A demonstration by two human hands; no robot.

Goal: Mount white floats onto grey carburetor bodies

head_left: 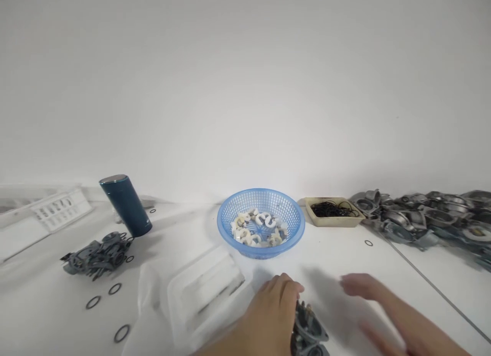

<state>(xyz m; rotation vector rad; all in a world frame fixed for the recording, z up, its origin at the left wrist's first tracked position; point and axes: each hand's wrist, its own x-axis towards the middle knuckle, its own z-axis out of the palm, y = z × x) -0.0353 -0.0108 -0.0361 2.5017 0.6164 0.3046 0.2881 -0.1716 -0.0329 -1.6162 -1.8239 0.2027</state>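
My left hand (274,310) is closed around a grey metal carburetor (309,328) near the bottom edge of the view, and partly hides it. Small brass-coloured pieces stick up from the carburetor's top. To the right of it, apart from the part, my right hand (387,307) hangs slightly blurred with its fingers apart and nothing in them. Just left of my left hand lies a white plastic tray (178,294) with thin dark pieces in it. Beyond both hands stands a blue basket (261,251) holding white, ring-like plastic floats (264,220).
At the right lies a heap of metal bowl-shaped parts (437,218), beside a cream tray (333,222) of black rubber rings (330,208). Toward the left are a blue flask (126,205), another carburetor (97,254) and several loose O-rings (121,333). A white wall rises behind.
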